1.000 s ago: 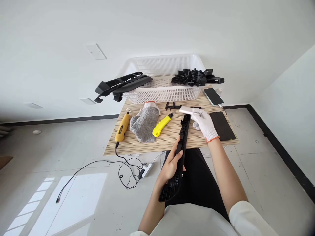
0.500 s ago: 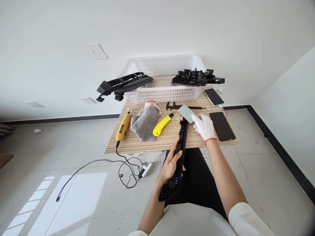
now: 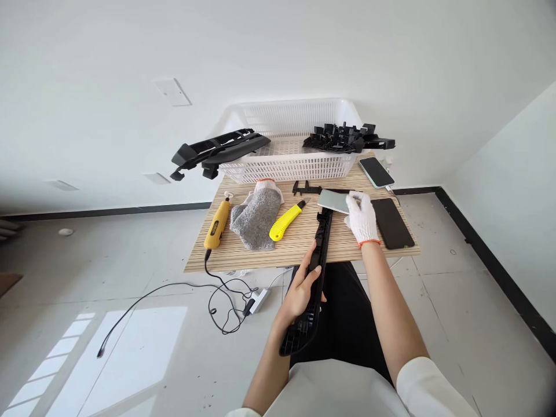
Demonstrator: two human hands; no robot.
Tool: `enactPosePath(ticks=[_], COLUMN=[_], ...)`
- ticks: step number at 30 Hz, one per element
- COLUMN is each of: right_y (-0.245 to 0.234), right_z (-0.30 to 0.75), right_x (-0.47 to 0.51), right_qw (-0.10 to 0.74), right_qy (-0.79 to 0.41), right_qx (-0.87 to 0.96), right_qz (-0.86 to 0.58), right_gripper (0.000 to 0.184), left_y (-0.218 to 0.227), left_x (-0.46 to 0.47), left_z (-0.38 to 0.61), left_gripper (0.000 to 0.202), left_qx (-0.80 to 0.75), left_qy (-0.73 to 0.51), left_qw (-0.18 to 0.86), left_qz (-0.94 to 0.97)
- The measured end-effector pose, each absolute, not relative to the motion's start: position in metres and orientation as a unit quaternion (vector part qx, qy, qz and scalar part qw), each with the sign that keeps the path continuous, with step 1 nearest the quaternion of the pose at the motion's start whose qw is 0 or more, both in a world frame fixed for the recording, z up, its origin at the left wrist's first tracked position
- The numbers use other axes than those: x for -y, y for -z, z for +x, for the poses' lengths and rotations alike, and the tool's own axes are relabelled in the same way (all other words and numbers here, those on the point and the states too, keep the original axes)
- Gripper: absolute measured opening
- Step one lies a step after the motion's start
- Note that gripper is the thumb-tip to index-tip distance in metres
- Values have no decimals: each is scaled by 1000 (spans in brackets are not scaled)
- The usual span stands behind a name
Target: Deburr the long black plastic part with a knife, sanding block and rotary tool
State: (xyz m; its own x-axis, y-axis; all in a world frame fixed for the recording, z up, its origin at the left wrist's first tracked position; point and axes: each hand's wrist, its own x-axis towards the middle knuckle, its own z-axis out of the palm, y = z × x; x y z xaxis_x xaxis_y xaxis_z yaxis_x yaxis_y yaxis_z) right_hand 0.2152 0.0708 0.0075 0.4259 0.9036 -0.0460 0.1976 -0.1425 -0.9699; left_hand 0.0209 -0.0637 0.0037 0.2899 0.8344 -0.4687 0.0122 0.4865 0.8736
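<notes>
My bare left hand (image 3: 303,288) is wrapped round a long black plastic part (image 3: 322,240), which slants from my lap up over the table edge. In a white knit glove, my right hand (image 3: 361,217) pinches a pale grey-green flat pad (image 3: 333,201), perhaps a sanding pad, at its right end. The pad is at the far tip of the black part; whether they touch I cannot tell. Behind the pad lies a black caliper (image 3: 309,188), partly covered by it. To the left rests a yellow utility knife (image 3: 286,222) with its blade out.
A white basket (image 3: 286,168) at the back holds black plastic parts (image 3: 221,149) jutting over its sides. Grey gloves (image 3: 258,215) and a yellow rotary tool (image 3: 217,225) lie left on the table (image 3: 260,258). Two phones, one black (image 3: 394,223), lie right. Cords (image 3: 174,284) trail across the floor.
My right hand has turned and lifted slightly, tilting the pad so that it lies more sideways and a little farther right. My left hand and the black part have stayed put.
</notes>
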Motion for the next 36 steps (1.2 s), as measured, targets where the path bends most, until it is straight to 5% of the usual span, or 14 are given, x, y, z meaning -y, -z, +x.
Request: enactPosePath(ticks=[14, 36], right_y=[-7, -12], right_z=[220, 218], right_x=[-91, -75], right_qw=[329, 332], right_qy=[-182, -199], right_qx=[528, 550], right_qz=[-761, -740], right_gripper=[45, 45], left_y=[-4, -9], left_x=[64, 60], left_z=[20, 12], left_gripper=[71, 74], left_qx=[-510, -515], left_qy=[-306, -279], left_qw=[663, 699], left_qz=[455, 410])
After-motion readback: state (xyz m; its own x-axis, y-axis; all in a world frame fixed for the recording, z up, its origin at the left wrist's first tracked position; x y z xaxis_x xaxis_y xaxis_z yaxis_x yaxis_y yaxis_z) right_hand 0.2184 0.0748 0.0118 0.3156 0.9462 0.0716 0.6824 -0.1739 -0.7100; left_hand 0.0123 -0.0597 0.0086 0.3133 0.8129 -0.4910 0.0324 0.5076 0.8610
